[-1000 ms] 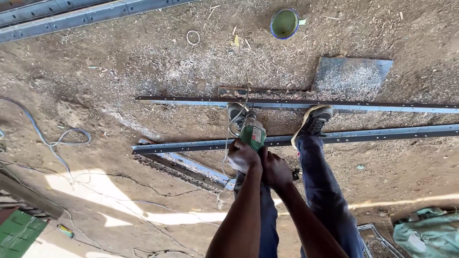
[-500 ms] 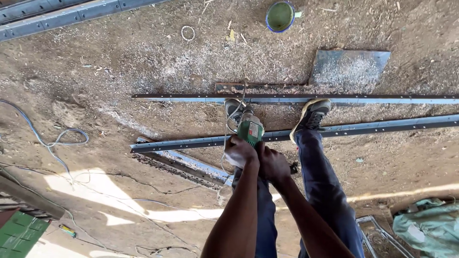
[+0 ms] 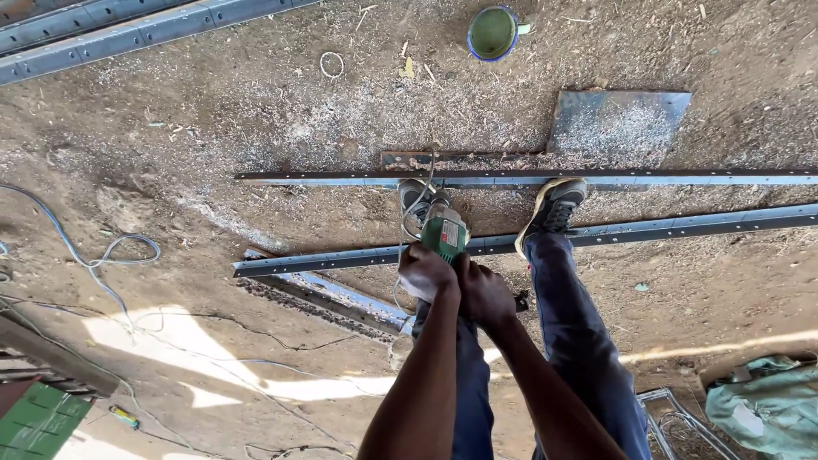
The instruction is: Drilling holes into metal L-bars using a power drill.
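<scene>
Two long grey perforated steel rails [image 3: 111, 34] lie side by side along the upper left edge of the dirt floor [image 3: 256, 111], and below them one pale blue cable [image 3: 85, 255] loops across the ground. One green slatted crate [image 3: 38, 422] sits in the bottom left corner, with one small green-and-yellow tool [image 3: 124, 416] just beside it (too small to tell what kind).

Two more dark perforated steel strips stretch across the middle: the far strip [image 3: 682, 178] and the near strip [image 3: 341, 259], roughly parallel and a little apart. One flatter metal piece [image 3: 324, 294] lies slanted under the near strip's left end.

Both hands are closed around one green power tool [image 3: 444, 234], held over the near strip: the left hand [image 3: 426, 271] grips its left side and the right hand [image 3: 484, 291] clasps it from the right, the two touching. Two shoes show, the left shoe [image 3: 415, 194] partly hidden behind the tool, the right shoe [image 3: 554, 207] planted on the near strip.

One green round tin [image 3: 492, 32] stands at the top, one grey steel plate [image 3: 618, 119] lies right of it, and one teal cloth bundle [image 3: 758, 409] rests bottom right.
</scene>
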